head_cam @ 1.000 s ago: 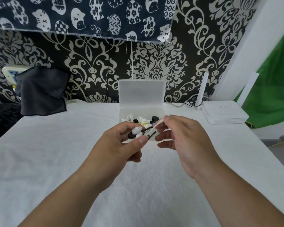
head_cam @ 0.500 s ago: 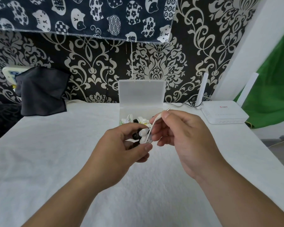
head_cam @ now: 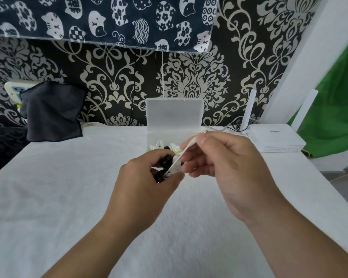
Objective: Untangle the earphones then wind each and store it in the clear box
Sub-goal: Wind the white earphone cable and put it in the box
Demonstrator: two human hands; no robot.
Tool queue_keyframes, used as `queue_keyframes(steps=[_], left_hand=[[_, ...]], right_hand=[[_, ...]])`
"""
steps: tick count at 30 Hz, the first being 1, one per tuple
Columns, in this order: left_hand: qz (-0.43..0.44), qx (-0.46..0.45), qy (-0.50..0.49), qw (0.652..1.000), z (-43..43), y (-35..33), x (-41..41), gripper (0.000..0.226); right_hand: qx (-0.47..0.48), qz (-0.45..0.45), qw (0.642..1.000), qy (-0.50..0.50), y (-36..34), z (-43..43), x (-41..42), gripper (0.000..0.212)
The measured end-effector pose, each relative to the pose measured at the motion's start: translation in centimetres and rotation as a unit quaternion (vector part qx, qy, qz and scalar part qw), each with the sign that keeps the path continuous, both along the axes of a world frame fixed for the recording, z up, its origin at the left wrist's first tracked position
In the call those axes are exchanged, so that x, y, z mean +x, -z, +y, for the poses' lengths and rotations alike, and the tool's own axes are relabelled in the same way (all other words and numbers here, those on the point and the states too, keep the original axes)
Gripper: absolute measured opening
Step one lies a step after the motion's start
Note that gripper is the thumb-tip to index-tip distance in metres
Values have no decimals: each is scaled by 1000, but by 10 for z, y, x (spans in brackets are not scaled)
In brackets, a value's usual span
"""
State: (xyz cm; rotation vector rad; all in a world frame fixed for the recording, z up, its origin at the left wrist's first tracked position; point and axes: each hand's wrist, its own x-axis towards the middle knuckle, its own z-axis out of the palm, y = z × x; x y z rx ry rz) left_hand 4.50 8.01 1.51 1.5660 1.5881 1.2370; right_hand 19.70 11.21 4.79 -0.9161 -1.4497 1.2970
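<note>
- The left hand (head_cam: 147,189) hangs above the tabletop (head_cam: 68,197), its fingers curled round a small earphone bundle (head_cam: 166,167) of glossy black rounded buds and white plastic pieces.
- The right hand (head_cam: 225,173) is just beside it. Its thumb and forefinger pinch a white cord (head_cam: 186,149) that runs taut and straight, slanting up from the bundle to the thumb tip; the other fingers are loosely bent below.
- The clear box (head_cam: 174,114) stands behind the hands near the tabletop's far edge. It is rectangular, of frosted translucent plastic, with its hinged lid upright against the wall.
- In the box's shallow base lie stored earphones (head_cam: 159,145), white looped cords and black buds with a touch of yellow; the hands partly hide them.
- A white, slightly fuzzy cloth covers the tabletop.
- A white router (head_cam: 275,140), a flat smooth box with two slim upright antennas, sits at the far right.
- A dark grey cloth (head_cam: 52,114), soft and creased, hangs at the far left.
- The wall has black paper with a pale damask scroll pattern; a navy cat-print fabric (head_cam: 100,19) hangs above it.
</note>
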Motion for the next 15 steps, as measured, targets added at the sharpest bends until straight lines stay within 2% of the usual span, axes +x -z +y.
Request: queue_keyframes(steps=[4, 8, 15], left_hand=[[-93, -17, -2, 995, 2, 1, 1, 26], [-215, -32, 17, 976, 4, 3, 0, 28], [-270, -42, 57, 960, 3, 6, 4, 33]], right_hand=[[-48, 10, 997, 66, 3, 5, 3, 33], [-81, -8, 991, 110, 8, 10, 4, 33], [-83, -39, 988, 125, 13, 14, 4, 34]])
